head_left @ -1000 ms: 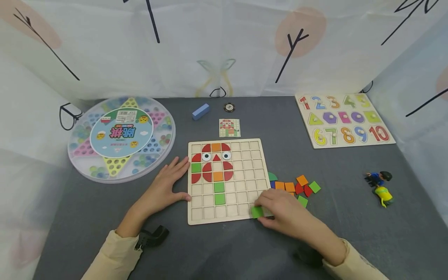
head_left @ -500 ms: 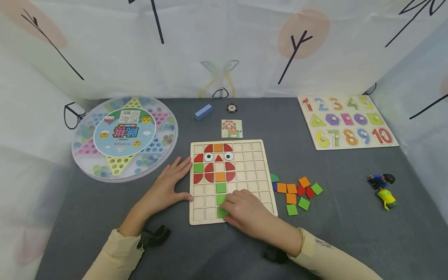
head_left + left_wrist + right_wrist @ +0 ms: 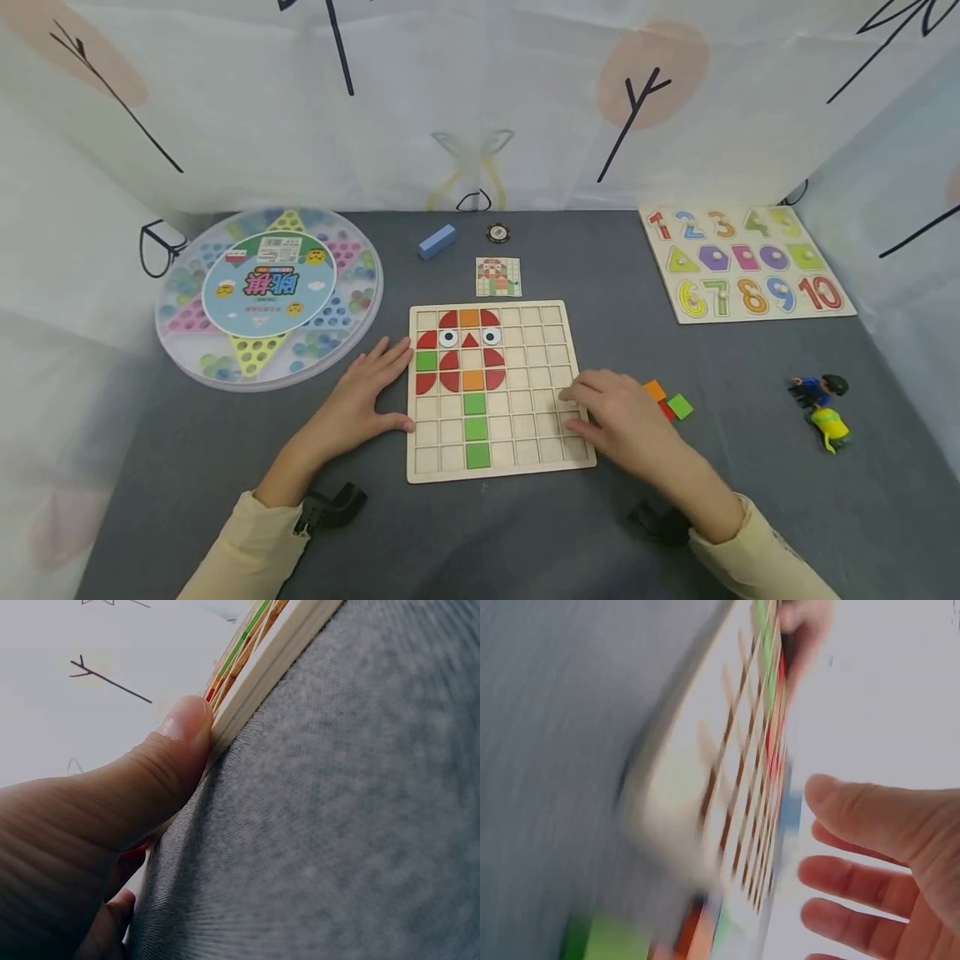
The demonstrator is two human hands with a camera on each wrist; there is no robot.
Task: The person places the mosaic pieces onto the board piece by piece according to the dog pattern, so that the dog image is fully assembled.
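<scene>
A wooden grid board (image 3: 525, 425) lies mid-table, with red, orange and green pieces set in its left part and two eye discs near the top. The lowest of three stacked green squares (image 3: 477, 456) sits in the bottom row. My left hand (image 3: 352, 400) touches the board's left edge with thumb and fingertips spread; its thumb (image 3: 169, 750) presses the side in the left wrist view. Over the board's right edge hovers my right hand (image 3: 626, 421), nothing in it. In the right wrist view its fingers (image 3: 855, 889) are extended and apart.
Loose pieces, among them a green square (image 3: 680, 407), lie right of the board, partly hidden by my right hand. A pattern card (image 3: 498, 277), blue block (image 3: 437, 242) and round token (image 3: 498, 233) are behind. Chinese checkers (image 3: 270, 333), a number puzzle (image 3: 746, 262) and toy figures (image 3: 828, 425) stand around.
My right hand carried a green square left to the board's bottom row and let it go there. Then it moved back right, without a piece. My left hand stayed at the board's edge.
</scene>
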